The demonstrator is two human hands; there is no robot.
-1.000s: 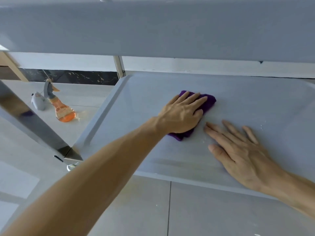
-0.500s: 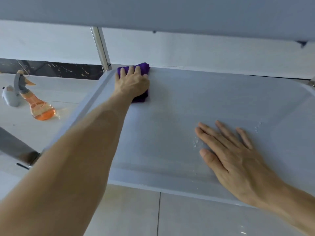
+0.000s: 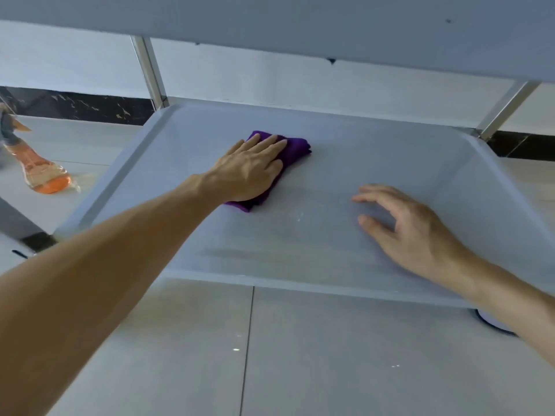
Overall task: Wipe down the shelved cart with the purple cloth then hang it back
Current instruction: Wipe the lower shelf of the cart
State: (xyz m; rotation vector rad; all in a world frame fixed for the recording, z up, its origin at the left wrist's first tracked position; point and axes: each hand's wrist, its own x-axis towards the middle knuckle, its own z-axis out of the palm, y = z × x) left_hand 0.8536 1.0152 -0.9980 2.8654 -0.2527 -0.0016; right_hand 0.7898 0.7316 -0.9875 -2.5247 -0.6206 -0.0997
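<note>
purple cloth [image 3: 295, 148], a folded square of soft fabric, lies flat on the grey plastic lower shelf [image 3: 390, 151] of the cart, pinned under the left hand [image 3: 250, 172], whose fingers are straight and pressing down rather than curled round it. half a second ago that hand and cloth were up in the far left corner beside the metal upright post [image 3: 150, 70]; now they have swept back toward the middle of the shelf, so the wiping stroke is plainly still under way. the right hand [image 3: 411, 232], to the right of the cloth and nearer the front edge [image 3: 300, 283], has changed too: it lay flat on the shelf before, and now its fingers are lifted and loosely bent, grasping nothing (blur makes it unclear whether the palm still touches). a few small pale specks remain on the surface between the two hands, so this shelf likely needs more passes. left of the wiping hand, out on the pale tiled floor [image 3: 330, 355], stands an orange-filled clear spray bottle [image 3: 42, 172]. hanging the cloth back is not yet begun.
</note>
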